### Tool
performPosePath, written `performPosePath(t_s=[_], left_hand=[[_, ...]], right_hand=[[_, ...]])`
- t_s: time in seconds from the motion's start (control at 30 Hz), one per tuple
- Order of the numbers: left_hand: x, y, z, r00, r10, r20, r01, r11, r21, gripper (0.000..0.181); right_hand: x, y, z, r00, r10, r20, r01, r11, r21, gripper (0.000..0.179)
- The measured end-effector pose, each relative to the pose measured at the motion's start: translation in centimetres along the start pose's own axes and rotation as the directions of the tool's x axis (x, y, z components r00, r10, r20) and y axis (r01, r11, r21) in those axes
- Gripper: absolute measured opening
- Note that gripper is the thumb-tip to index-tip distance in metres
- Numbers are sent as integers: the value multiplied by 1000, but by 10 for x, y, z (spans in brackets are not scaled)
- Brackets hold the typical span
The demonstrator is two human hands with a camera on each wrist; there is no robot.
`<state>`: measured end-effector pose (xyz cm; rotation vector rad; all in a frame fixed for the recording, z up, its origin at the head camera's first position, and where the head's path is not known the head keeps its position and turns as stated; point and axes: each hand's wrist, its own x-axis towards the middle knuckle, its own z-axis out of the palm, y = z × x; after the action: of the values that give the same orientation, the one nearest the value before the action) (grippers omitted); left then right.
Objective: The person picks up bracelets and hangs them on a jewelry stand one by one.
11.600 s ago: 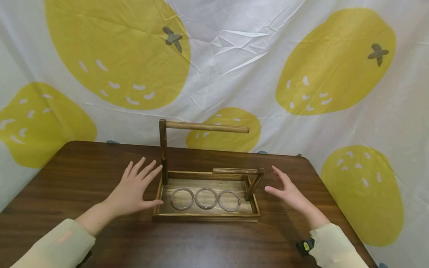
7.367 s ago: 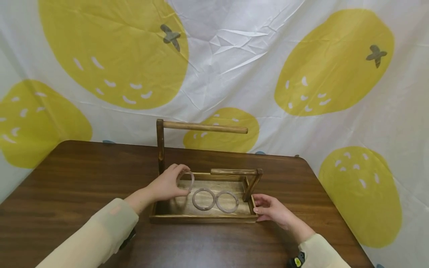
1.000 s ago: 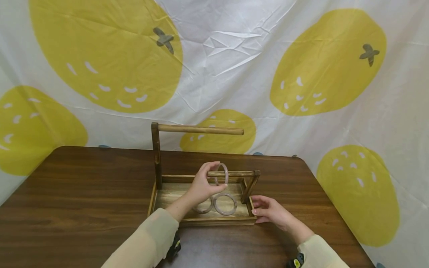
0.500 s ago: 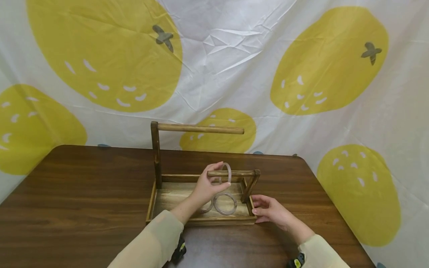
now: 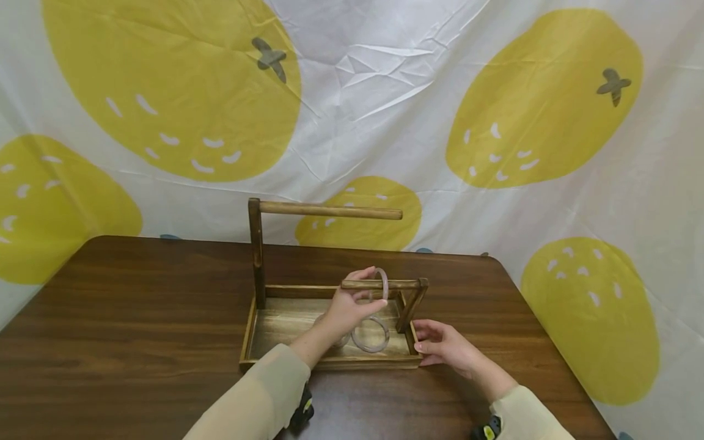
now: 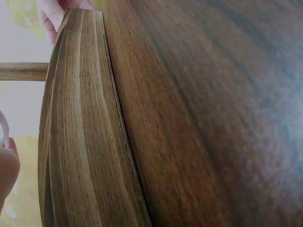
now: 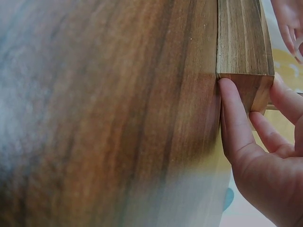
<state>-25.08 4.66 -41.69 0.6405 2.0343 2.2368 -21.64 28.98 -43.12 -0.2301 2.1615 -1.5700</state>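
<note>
A wooden bangle stand (image 5: 379, 363) has a shallow tray, a tall post with an upper rod (image 5: 330, 211), and a shorter post with a lower rod (image 5: 406, 285). My left hand (image 5: 348, 310) pinches a pale translucent bangle (image 5: 385, 286) between thumb and fingers. That bangle hangs upright around the lower rod, partway towards its post. One bangle (image 5: 371, 351) lies flat on the tray floor; another (image 5: 344, 342) beside it is mostly hidden by my left wrist. My right hand (image 5: 448, 349) grips the tray's right end; in the right wrist view its fingers (image 7: 236, 127) touch the end wall.
The stand sits on a dark brown wooden table (image 5: 137, 318). Behind the table hangs a white cloth (image 5: 379, 122) printed with yellow fruit. The upper rod stretches above and behind my left hand, its free end pointing right.
Earlier, my left hand lifted the leftmost bangle from the tray and my right hand took the tray end. Over the last second the bangle has slid rightward along the lower rod.
</note>
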Motion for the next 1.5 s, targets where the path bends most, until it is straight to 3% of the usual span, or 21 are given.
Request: performPosePath(t_s=[0.67, 1.17, 1.5], left_hand=[[5, -1, 16, 1000, 2, 9, -2, 999, -41, 61], [10, -3, 26, 997, -75, 16, 76, 995, -67, 62], [10, -1, 27, 1000, -23, 0, 23, 999, -38, 62]], right_hand=[[-1, 0, 0, 1000, 3, 14, -3, 1000, -1, 67], [0, -1, 0, 1000, 13, 19, -13, 1000, 0, 64], [-1, -1, 0, 1000, 11, 17, -11, 1000, 8, 64]])
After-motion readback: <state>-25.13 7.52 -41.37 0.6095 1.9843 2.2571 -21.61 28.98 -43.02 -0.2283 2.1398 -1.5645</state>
